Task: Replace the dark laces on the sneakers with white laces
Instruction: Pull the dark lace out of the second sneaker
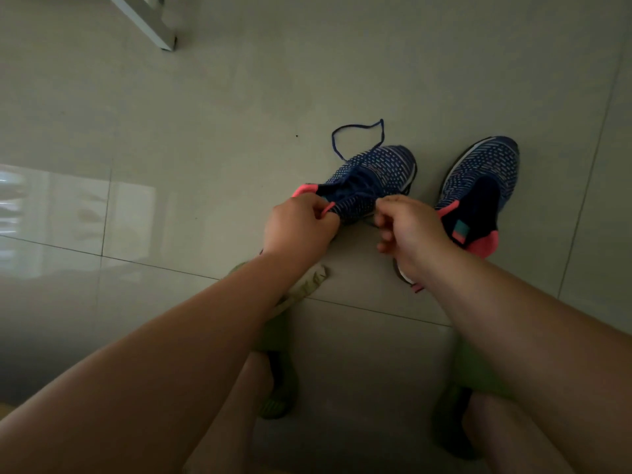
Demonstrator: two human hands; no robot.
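Both hands at left sneaker (pixel 367 179), on floor.
Left hand (pixel 301 227) pinches its pink heel tab (pixel 326 208); right hand (pixel 410 227) fingers curled, grip unclear; dark lace (pixel 345 131) loops beyond toe.

A floor of large glossy grey-beige tiles (pixel 239 97) with thin dark grout lines fills the view; a pale window reflection (pixel 68 206) shines on the tiles at the left; a white metal furniture leg (pixel 150 22) stands at the top left; 2 green slippers (pixel 278 388) sit on the floor near the bottom edge, partly hidden and blurred.
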